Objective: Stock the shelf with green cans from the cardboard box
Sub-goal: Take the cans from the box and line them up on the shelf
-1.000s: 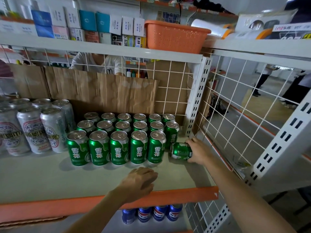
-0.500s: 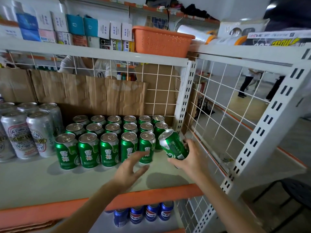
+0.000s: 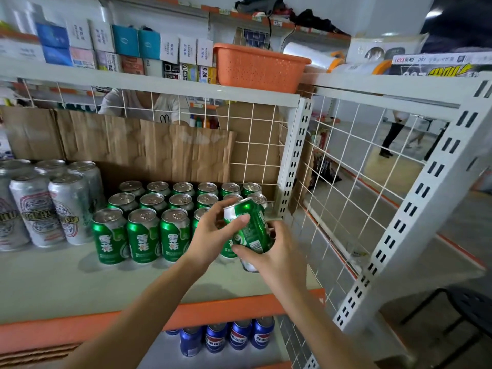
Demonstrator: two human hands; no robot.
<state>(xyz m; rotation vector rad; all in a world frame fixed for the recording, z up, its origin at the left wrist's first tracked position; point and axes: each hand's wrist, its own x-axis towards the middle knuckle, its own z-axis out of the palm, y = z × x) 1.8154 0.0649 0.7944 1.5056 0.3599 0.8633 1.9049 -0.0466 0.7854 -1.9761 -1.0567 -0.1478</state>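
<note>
The green can (image 3: 249, 227) is off the shelf, tilted with its top toward eleven o'clock, over the right front part of the shelf board (image 3: 66, 283). The left hand (image 3: 213, 235) pinches it near the top with thumb and fingers; the right hand (image 3: 277, 251) curls round its lower body.

From the can's nine to eleven o'clock stands the block of green cans (image 3: 143, 235), three rows deep, and the hands hide the right end of its front row. Farther at nine o'clock are taller silver cans (image 3: 53, 206). Crumpled cardboard (image 3: 159, 147) backs the rows at twelve. The slotted upright (image 3: 295, 155) and wire side panel (image 3: 359, 195) close off three o'clock. Bare board lies at seven to eight o'clock, ending at the orange front lip (image 3: 226, 310) at six, with blue cans (image 3: 229, 336) below it.
</note>
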